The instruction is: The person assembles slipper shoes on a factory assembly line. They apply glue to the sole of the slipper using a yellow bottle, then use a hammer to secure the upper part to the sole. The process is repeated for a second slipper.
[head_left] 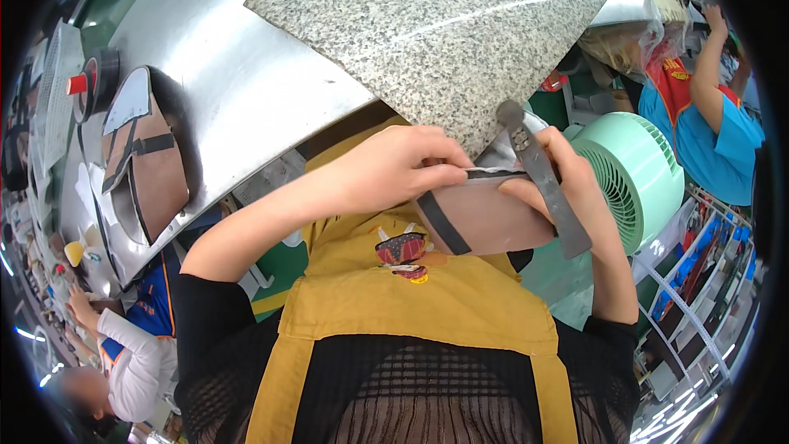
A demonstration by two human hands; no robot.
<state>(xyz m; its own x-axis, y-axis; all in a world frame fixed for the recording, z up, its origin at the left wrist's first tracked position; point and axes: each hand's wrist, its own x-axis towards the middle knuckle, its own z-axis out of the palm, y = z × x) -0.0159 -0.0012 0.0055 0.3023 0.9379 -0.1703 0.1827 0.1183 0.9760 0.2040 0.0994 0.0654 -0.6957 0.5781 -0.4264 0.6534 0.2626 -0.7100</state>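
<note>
Left hand [423,160]: fingers nearly closed, pinching the upper edge of a brown panel [497,222]. Right hand [579,185]: curled, thumb on the panel, a dark flat-ended tool [549,185] held in it. We enter the panel between both hands. Ahead of them, we note a speckled slab [444,33]; beside the right hand, a green fan [637,173]; well left of the left hand, a metal desk [246,74].
</note>
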